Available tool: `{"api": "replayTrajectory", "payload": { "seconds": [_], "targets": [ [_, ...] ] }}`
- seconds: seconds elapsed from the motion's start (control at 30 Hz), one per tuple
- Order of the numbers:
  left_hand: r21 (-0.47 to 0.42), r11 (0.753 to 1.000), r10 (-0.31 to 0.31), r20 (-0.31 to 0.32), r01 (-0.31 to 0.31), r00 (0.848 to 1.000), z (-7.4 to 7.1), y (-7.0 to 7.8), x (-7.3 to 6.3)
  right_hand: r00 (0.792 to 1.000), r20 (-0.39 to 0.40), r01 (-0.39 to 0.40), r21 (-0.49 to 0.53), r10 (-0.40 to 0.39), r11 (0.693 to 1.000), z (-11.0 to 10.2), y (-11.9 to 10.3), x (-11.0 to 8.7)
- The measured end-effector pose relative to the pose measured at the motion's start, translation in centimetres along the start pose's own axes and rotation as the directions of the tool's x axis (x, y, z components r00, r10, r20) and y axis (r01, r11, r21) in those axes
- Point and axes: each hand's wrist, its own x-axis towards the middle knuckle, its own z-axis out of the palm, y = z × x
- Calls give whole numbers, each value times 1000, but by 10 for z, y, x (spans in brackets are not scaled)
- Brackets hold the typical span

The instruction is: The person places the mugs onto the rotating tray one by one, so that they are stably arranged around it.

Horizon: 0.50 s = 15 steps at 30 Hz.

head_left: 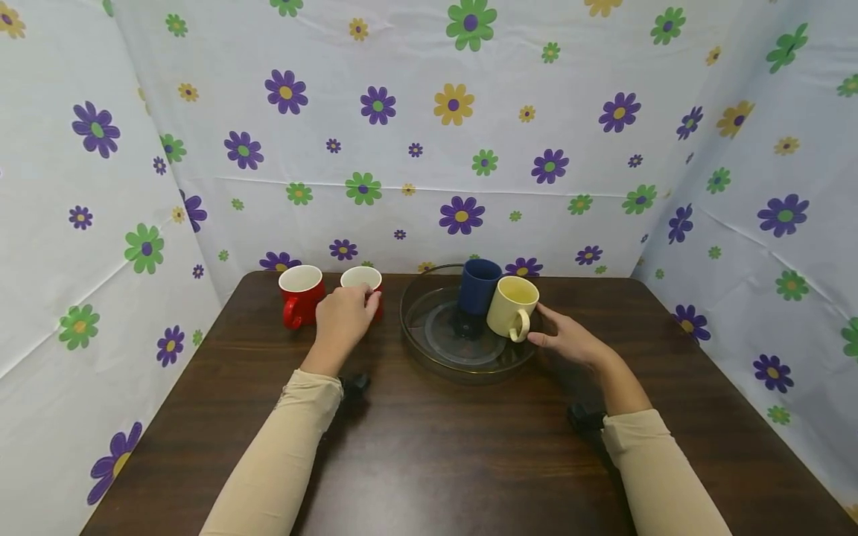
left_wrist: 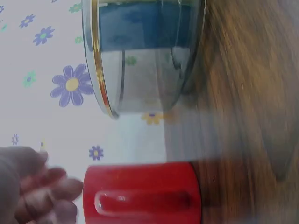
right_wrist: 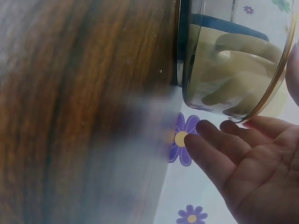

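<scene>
Inside the dish (head_left: 469,371), the blue mug (head_left: 478,289) and yellow mug (head_left: 509,309) sit together, its depth apparently containing them. Right of it, the right hand (head_left: 572,340) is spread, gripping nothing. Left of it, two red mugs (head_left: 306,304) occupy the tabletop (head_left: 456,461), the left hand (head_left: 340,321) loose beside one, holding neither.

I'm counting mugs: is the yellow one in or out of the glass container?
In: the head view shows the yellow mug inside the glass container; the right wrist view, through its wall.
</scene>
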Motion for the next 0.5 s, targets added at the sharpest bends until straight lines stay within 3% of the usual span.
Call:
{"api": "replayTrajectory", "payload": {
  "seconds": [0.1,0.2,0.33,0.5],
  "targets": [
    [30,994,-105,-12,106,994,-2,-6,-1,1000,0,-5,-3,5,1000,0,-1,-1],
    [56,982,-182,53,179,982,-3,-12,-2,1000,6,-9,10,9,1000,0,-1,-1],
    [87,972,-229,144,219,963,-1,-14,-2,1000,12,-14,25,13,1000,0,-1,-1],
    [80,963,-268,204,257,942,4,-17,-4,1000,8,1,0,-1,1000,3,0,-1]
  ]
}}
